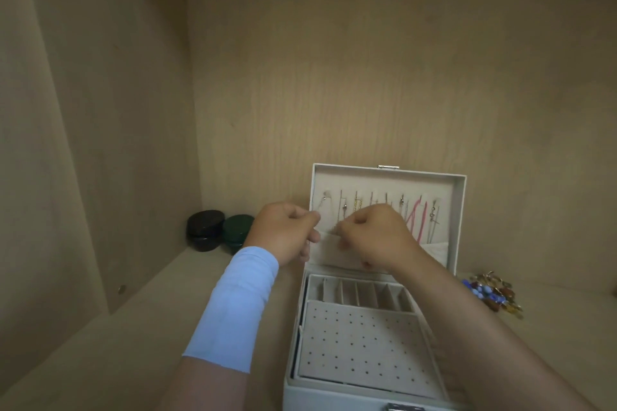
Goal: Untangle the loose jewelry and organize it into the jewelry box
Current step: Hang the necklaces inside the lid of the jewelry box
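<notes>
The right hand (374, 237) is curling its fingers tight, thumb and forefinger pinching at something thin just left of its knuckles. The left hand (283, 233) is pinching in the same way, close beside it. What is passing between them is too blurred to name for sure; I am judging it to be a fine chain (332, 230). Both hands are working low in the middle of the frame, against the inside of the box lid (384, 180), just above its pocket (434, 252).

In the lid, several necklaces are already hanging from the hooks, a pink cord (419, 220) among them. Below, the box (334, 392) is standing open, showing slots (360, 294) and a dotted earring panel (360, 344). At the lower right of the frame, a pile (494, 294) of beaded jewelry is lying beside the box, still waiting to be sorted.

So the step in hand seems to be hanging or tucking a chain in the lid. The next move is calling for a steady pinch: hooking the chain without disturbing its neighbours, then reaching right for the pile.
</notes>
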The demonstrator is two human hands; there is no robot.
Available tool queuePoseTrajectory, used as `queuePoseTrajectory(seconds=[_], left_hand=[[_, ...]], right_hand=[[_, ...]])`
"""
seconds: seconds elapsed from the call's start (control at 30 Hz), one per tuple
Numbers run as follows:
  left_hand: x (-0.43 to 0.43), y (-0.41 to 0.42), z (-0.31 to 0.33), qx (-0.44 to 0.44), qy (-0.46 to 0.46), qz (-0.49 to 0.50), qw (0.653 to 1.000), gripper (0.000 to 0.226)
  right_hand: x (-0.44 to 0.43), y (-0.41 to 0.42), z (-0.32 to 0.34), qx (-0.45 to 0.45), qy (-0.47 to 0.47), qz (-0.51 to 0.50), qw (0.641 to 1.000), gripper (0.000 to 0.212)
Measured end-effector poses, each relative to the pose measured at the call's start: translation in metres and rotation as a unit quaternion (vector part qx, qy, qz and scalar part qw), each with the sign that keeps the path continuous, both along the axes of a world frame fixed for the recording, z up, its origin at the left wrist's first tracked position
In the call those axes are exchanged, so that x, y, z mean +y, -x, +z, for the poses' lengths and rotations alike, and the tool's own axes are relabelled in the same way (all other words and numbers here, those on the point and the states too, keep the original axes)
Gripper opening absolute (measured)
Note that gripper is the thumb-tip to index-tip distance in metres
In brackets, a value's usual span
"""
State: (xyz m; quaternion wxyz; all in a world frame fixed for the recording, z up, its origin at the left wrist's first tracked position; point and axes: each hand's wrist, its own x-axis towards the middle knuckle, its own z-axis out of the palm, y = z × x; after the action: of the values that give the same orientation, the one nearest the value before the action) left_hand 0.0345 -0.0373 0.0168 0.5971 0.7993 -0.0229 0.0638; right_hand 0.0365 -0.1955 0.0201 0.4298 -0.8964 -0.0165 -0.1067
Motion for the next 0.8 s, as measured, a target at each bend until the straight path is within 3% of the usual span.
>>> queuePoseTrajectory(seconds=[0.1, 0.23, 0.4, 0.63, 0.8], left_hand=[[0.001, 0.009, 0.008, 0.044, 0.057, -0.060, 0.996, 0.020], [-0.002, 0.017, 0.012, 0.038, -0.016, -0.127, 0.991, 0.024], [-0.002, 0.022, 0.012, -0.004, -0.119, -0.144, 0.982, 0.024], [-0.003, 0.027, 0.012, -0.020, -0.126, -0.173, 0.977, 0.025], [-0.006, 0.021, 0.010, -0.036, -0.069, -0.087, 0.993, 0.017]], right_hand=[[-0.003, 0.016, 0.000, 0.096, -0.119, 0.087, 0.984, 0.016], [-0.008, 0.021, 0.000, 0.158, -0.151, 0.195, 0.956, 0.023], [-0.019, 0.018, 0.002, 0.145, -0.106, 0.181, 0.967, 0.011], [-0.022, 0.018, 0.005, 0.159, -0.113, 0.193, 0.962, 0.019], [-0.026, 0.020, 0.014, 0.095, -0.004, 0.144, 0.985, 0.016]])
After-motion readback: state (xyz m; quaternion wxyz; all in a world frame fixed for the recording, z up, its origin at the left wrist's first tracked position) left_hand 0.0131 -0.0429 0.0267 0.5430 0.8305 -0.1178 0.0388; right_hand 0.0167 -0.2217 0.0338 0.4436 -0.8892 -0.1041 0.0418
